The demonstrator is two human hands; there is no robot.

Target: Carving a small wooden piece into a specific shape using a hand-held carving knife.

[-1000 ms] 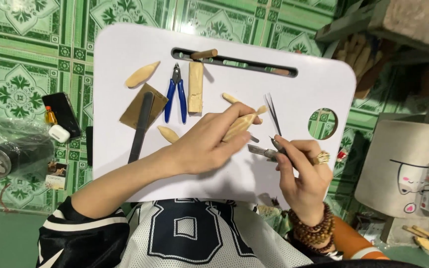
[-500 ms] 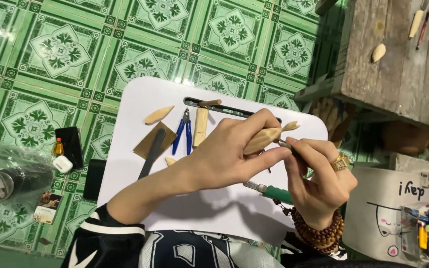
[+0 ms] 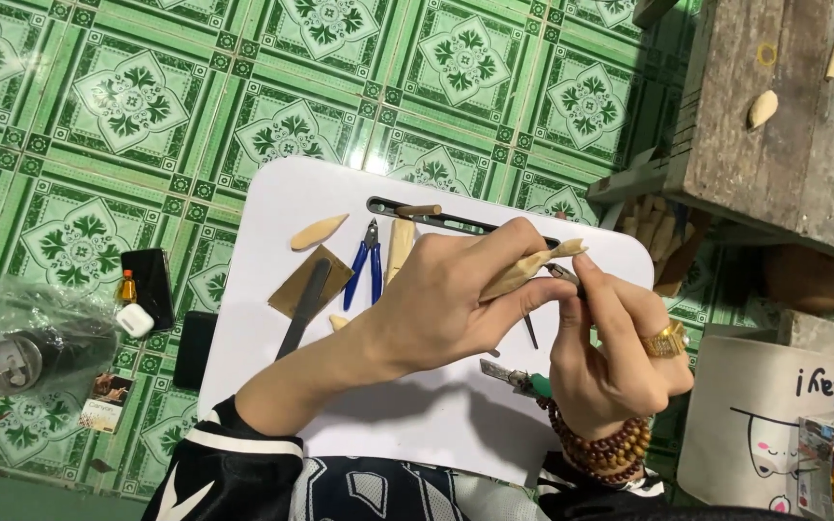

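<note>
A person's left hand [image 3: 456, 304] closes around a pale carved wood piece [image 3: 530, 268] above a white lap tray [image 3: 417, 425]. At three o'clock, the right hand [image 3: 615, 352] pinches a slim carving tool [image 3: 562, 274] against its tip.

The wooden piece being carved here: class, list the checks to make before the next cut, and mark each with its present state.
1. Left hand grips the wooden piece firmly: ok.
2. Right hand holds the carving tool at the piece's tip: ok.
3. Left fingers out of the blade's path: cannot tell.
4. Blade sharp: cannot tell.
5. Blue pliers and file lie apart from the hands on the white board: ok.
</note>
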